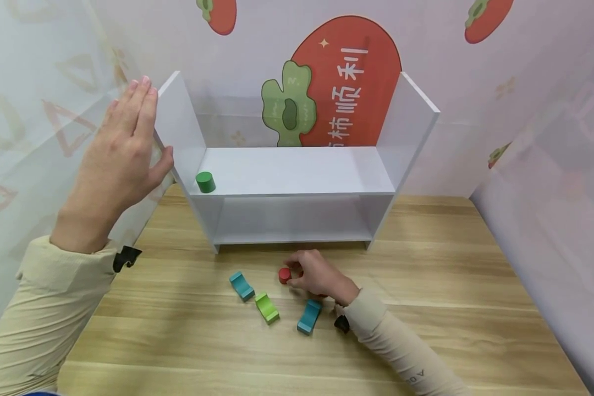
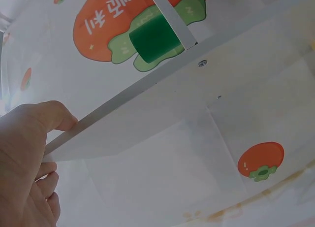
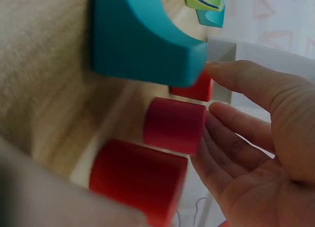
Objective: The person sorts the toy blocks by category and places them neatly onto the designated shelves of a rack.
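A white shelf unit (image 1: 297, 170) stands upright on the table. My left hand (image 1: 121, 146) holds its left side panel near the top, thumb at the front edge and fingers along the outside; the left wrist view shows the thumb (image 2: 61, 117) at that edge. On the upper shelf's left end stands a green cylinder block (image 1: 205, 182). Low over the table, my right hand (image 1: 319, 273) pinches a small red cylinder block (image 1: 284, 276) between thumb and forefinger. Beneath that palm, the right wrist view shows a pinkish-red cylinder (image 3: 174, 126) and another red cylinder (image 3: 140, 180).
In front of the shelf lie curved blocks: a teal one (image 1: 241, 286) on the left, a lime-green one (image 1: 267, 308) beside it, and a darker teal one (image 1: 309, 317) just before the right hand. Patterned cloth (image 1: 475, 110) hangs behind and beside the wooden table (image 1: 445, 264).
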Demonstrator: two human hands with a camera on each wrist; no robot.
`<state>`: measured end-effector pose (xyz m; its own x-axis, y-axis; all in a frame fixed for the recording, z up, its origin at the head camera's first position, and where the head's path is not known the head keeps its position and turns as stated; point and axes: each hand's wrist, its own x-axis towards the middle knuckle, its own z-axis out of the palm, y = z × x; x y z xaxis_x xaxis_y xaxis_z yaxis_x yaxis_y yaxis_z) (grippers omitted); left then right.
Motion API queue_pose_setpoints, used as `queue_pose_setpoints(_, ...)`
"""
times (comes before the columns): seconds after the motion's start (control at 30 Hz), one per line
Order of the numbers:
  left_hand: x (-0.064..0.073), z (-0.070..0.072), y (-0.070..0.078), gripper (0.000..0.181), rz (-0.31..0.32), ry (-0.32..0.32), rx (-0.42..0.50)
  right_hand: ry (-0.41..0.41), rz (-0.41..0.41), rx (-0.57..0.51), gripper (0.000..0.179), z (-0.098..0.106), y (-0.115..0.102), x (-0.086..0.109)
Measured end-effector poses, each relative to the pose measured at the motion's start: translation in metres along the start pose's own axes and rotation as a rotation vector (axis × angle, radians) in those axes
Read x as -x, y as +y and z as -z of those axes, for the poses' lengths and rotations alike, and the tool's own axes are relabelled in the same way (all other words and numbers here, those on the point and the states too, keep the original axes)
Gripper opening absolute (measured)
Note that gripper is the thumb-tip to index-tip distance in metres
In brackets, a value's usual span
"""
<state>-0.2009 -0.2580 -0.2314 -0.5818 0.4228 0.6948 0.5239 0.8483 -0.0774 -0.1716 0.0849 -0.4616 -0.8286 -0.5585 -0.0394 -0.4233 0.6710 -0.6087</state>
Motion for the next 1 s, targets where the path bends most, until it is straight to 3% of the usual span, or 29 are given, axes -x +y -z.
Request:
queue_pose_setpoints(0.53,-0.001,0.002,0.001,0.082,0.004,0.000,-0.001,0.020,-0.017,-0.058,0.023,-0.013,0.003,-0.004)
queue_pose_setpoints(0.77,-0.002,0.002,0.002,0.082,0.003,-0.011,-0.001,0.009,0.001,-0.084,0.024,0.003,-0.008,-0.001)
queue_pose_setpoints(1.0,-0.003,0.003,0.003,0.082,0.006,-0.020,-0.007,0.010,0.079,-0.089,0.021,0.034,-0.029,-0.002)
